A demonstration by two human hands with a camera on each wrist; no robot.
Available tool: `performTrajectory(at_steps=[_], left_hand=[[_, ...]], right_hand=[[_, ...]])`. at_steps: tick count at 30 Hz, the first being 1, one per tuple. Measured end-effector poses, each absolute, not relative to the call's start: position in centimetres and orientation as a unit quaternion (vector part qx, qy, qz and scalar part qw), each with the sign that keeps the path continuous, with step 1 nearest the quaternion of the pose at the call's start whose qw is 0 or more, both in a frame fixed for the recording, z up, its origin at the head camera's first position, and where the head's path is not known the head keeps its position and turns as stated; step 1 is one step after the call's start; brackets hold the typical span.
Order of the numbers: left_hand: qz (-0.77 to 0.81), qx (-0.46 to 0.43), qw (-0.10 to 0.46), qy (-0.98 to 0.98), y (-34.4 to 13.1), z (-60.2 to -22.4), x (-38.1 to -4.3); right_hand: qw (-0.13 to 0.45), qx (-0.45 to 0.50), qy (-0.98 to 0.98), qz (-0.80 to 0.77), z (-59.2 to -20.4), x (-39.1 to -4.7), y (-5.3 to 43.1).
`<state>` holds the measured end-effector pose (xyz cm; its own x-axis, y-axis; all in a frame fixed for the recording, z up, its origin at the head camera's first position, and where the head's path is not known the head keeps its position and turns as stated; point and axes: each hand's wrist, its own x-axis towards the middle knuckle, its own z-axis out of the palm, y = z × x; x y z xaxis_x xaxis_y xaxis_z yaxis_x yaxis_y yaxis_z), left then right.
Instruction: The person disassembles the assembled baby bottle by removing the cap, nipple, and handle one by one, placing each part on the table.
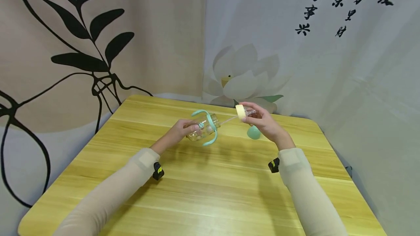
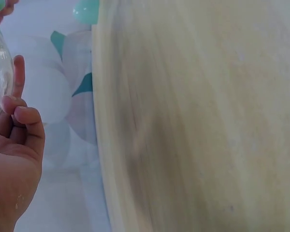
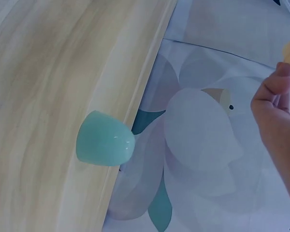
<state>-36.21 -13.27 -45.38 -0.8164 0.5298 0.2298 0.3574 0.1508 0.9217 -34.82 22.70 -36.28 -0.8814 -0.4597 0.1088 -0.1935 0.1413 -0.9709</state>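
A clear baby bottle (image 1: 196, 134) with a mint-green double handle (image 1: 210, 120) lies tilted in my left hand (image 1: 181, 132), its mouth facing right. Fingers and thumb grip its base end; the left wrist view catches only the bottle's edge (image 2: 1, 67). My right hand (image 1: 265, 122) pinches a pale yellow screw lid (image 1: 240, 112) with a clear spout. From the lid a thin straw (image 1: 228, 120) runs down to the bottle's mouth; whether its tip is inside I cannot tell. Lid and bottle are apart. Below my right hand a mint-green cap (image 3: 105, 140) rests on the table.
The wooden table (image 1: 203, 192) reaches back to a printed curtain (image 1: 170, 39) with leaves, a lotus and dark characters. In the right wrist view the cap stands near the table's far edge. Both forearms, in light sleeves with black wrist devices (image 1: 158, 171), extend over the table.
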Motion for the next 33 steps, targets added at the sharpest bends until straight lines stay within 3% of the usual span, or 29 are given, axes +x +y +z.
performTrajectory(at_steps=[15,24,33], left_hand=[[0.555,0.32,0.045,0.767,-12.9,-45.9,-36.8],[0.557,0.305,0.049,0.771,-12.8,-45.8,-36.6],[0.556,0.274,0.054,0.783,-12.9,-46.0,-36.4]], right_hand=[[0.041,-0.178,0.72,-0.67,-35.9,-35.0,24.1],[0.004,-0.088,0.835,-0.543,-36.1,-35.0,25.2],[0.029,-0.049,0.881,-0.47,-37.8,-34.9,25.4]])
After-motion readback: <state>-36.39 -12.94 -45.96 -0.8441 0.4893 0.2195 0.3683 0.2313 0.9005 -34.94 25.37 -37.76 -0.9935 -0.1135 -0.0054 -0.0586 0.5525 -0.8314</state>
